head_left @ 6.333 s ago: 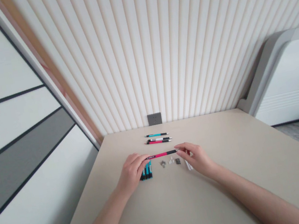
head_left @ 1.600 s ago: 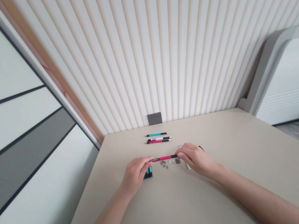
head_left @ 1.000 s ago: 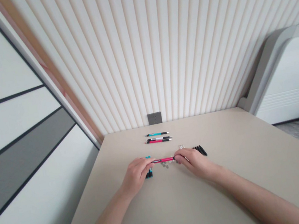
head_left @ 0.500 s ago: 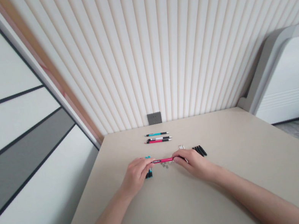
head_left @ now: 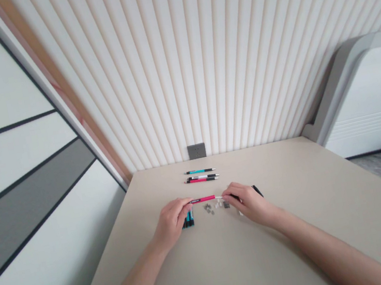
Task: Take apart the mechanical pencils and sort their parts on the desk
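My left hand (head_left: 171, 220) pinches the left end of a red pen barrel (head_left: 204, 199), held level above the table. At its right end a thin pale piece (head_left: 219, 198) sticks out towards my right hand (head_left: 247, 202). My right fingers are closed on a small dark part, mostly hidden by them. Small grey pieces (head_left: 208, 208) and clear bits (head_left: 218, 204) lie below the barrel. Blue and black pen parts (head_left: 188, 219) lie beside my left hand, partly covered. Black parts (head_left: 257, 190) show behind my right hand.
Farther back on the beige table (head_left: 184, 271) lie a blue pen (head_left: 199, 171), a white pen (head_left: 202, 177) and a red pen (head_left: 200, 180). A dark socket (head_left: 197, 151) sits on the ribbed wall behind. A grey-white bed frame stands at the right.
My right hand has moved slightly right, away from the barrel's end, and a thin pale piece now shows between. My left hand and the barrel have risen a little in view.
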A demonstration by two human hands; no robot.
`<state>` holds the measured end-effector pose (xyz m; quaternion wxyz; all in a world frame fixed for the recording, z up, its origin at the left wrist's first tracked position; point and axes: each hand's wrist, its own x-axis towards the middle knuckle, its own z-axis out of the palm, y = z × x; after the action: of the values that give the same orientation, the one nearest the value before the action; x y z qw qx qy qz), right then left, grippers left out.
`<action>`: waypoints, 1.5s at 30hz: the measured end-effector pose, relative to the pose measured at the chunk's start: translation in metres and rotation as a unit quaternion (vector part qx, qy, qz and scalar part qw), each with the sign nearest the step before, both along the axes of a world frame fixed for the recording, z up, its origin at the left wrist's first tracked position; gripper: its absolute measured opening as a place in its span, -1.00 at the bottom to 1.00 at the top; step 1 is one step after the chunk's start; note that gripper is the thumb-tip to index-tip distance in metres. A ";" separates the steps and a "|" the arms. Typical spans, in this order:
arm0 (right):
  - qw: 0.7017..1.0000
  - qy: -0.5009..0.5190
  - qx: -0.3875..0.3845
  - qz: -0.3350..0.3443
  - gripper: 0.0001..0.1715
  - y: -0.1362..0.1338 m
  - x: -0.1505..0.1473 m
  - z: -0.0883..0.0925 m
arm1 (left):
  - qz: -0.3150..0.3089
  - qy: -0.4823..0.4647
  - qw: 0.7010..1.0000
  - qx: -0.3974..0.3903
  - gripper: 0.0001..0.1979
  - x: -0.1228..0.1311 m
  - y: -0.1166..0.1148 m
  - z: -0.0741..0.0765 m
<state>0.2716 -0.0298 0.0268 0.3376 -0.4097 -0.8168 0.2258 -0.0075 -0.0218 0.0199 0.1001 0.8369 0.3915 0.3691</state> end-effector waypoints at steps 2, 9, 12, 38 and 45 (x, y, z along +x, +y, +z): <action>1.000 -0.005 0.007 -0.020 -0.70 0.004 0.006 0.000 | 0.023 -0.013 1.000 -0.012 -0.77 0.000 0.000 0.001; 0.993 -0.017 -0.017 -0.118 -0.73 0.021 0.031 -0.002 | 0.067 -0.029 0.997 -0.024 -0.75 -0.001 0.002 0.001; 0.989 -0.001 -0.051 -0.141 -0.72 0.023 0.035 -0.003 | 0.066 -0.017 0.998 -0.015 -0.77 -0.001 0.002 -0.001; 0.895 0.400 -0.193 0.047 -0.70 -0.021 -0.060 -0.019 | -0.212 -0.018 0.962 -0.171 -0.75 0.037 -0.020 0.005; 0.933 0.331 -0.142 -0.003 -0.72 -0.018 -0.047 -0.012 | -0.201 -0.006 0.968 -0.150 -0.75 0.036 -0.018 0.005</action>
<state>0.2242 -0.0481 0.0148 0.5276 -0.3580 -0.6168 0.4616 0.0283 -0.0399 0.0248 0.2992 0.8714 0.2660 0.2835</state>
